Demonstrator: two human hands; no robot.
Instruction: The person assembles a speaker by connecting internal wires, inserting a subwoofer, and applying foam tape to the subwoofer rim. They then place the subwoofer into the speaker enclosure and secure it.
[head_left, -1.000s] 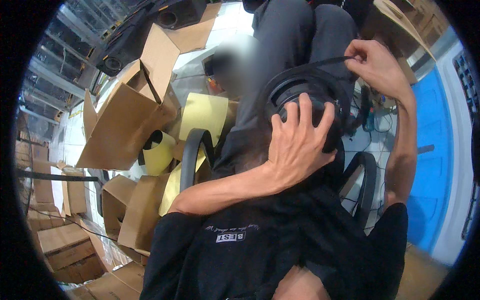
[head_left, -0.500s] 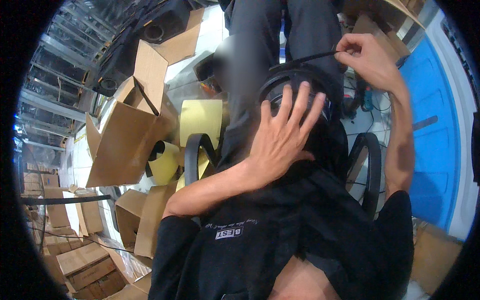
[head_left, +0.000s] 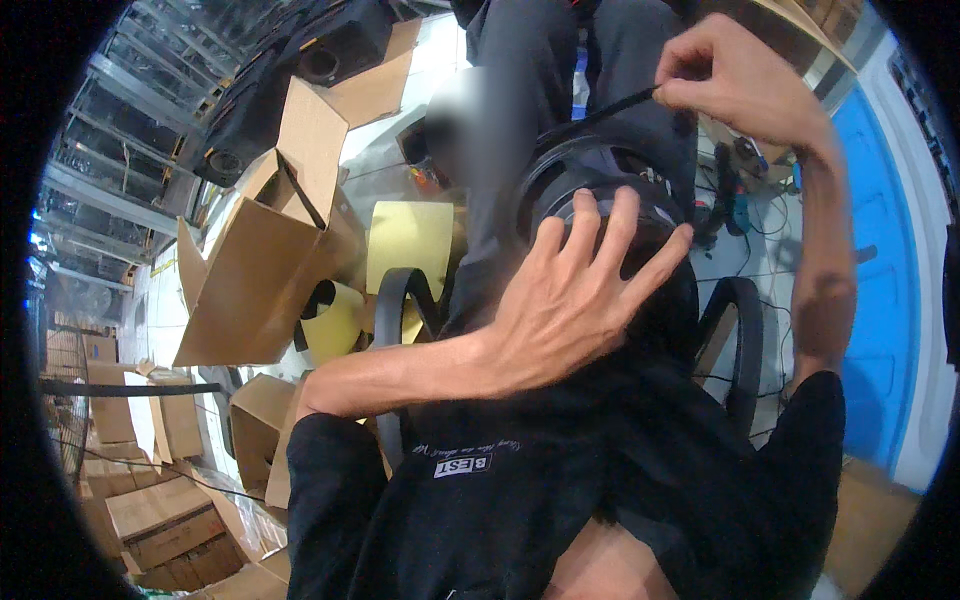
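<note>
A round black frame with an open, spoked middle, resembling a speaker basket (head_left: 625, 157), lies on my lap. My left hand (head_left: 565, 300) rests over its near side, with the fingers spread and bent and the tips touching it; the thumb is hidden. Beyond and to the right, my right hand (head_left: 745, 85) is closed in a pinch on the end of a thin black strip (head_left: 610, 108). That strip runs taut down and left to the far rim of the round frame. Whether it is stuck to the rim I cannot tell.
Chair armrests (head_left: 735, 340) flank my lap. An open cardboard box (head_left: 255, 280) and yellow sheet rolls (head_left: 410, 240) stand at left, with black speaker boxes (head_left: 340, 50) behind. At right are a teal-handled tool (head_left: 741, 212) with cables and a blue panel (head_left: 885, 330).
My right hand has moved up and slightly left with the strip's end. My left hand has shifted slightly nearer and right on the round frame, its fingers more bent. The whole view has shifted a little.
</note>
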